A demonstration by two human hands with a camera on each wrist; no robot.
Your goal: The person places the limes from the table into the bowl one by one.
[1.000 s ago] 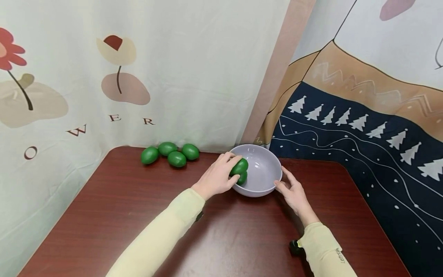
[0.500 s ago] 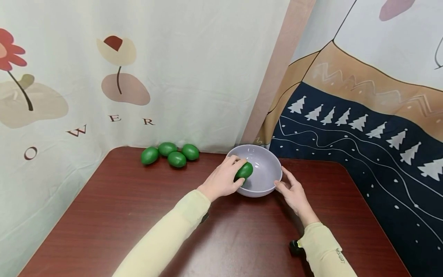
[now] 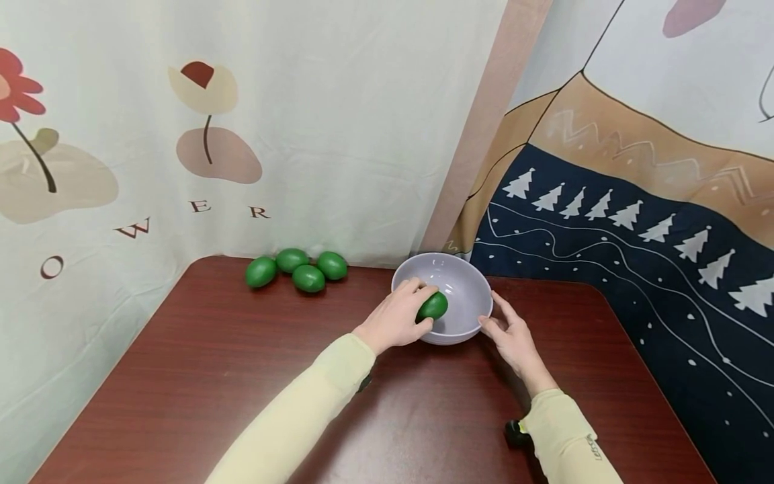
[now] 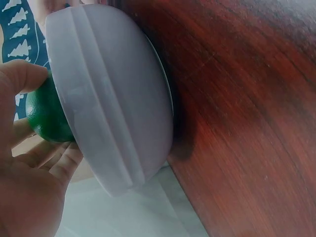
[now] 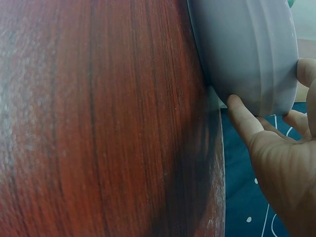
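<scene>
A green fruit, oval and smooth, is grasped by the left hand between thumb and fingers; it is held at the left side of the mouth of a pale lilac bowl, partly hidden behind the wall in the left wrist view; the bowl's right side is gripped by the right hand, with thumb and fingers touching rim and outer wall; four more green fruits are clustered to the left, near the back edge of the reddish-brown desk; behind, a pale curtain is printed with flowers and letters.
</scene>
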